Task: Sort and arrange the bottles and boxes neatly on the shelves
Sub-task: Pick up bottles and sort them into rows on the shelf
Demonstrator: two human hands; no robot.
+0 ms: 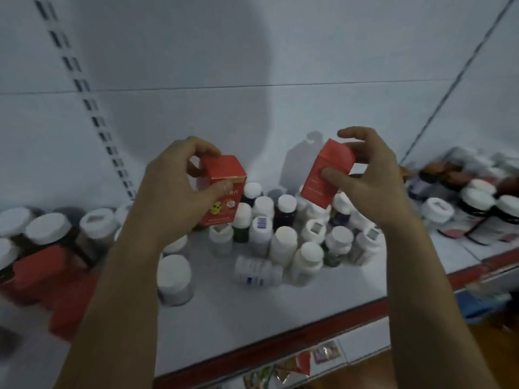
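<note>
My left hand (179, 186) grips a red box with a yellow cartoon figure (224, 189), held upright above the shelf. My right hand (368, 175) pinches a second red box (325, 169), tilted to the left, thumb on its front face and fingers over its top. Below both hands stands a cluster of several white-capped bottles (283, 234) on the white shelf (252, 310). One white bottle (257, 272) lies on its side at the front of the cluster.
More white-capped jars (47, 228) and red boxes (42, 276) crowd the shelf's left end. Dark bottles with white caps (477, 200) sit at the right. A red strip (309, 324) runs along the shelf's front edge. The white back panel has a slotted upright (92, 108).
</note>
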